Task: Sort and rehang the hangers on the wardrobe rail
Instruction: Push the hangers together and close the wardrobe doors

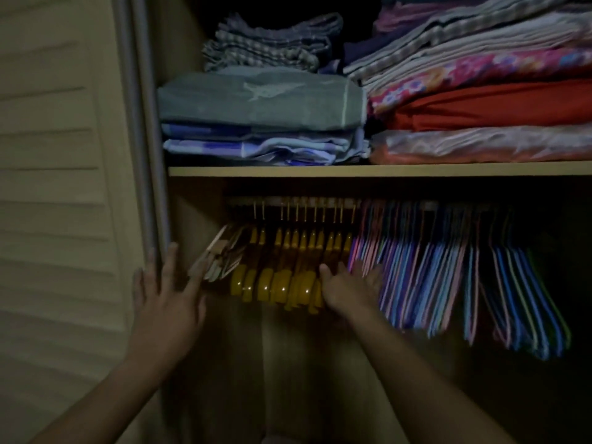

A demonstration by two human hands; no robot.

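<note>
Hands [166,296] among railed hangers [288,277]

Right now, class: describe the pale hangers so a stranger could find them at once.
Below the shelf of folded linens runs the rail. At its far left end, beside the left hand, hang the pale hangers. They alone look beige and flat, unlike the yellow hangers beside them.
</note>
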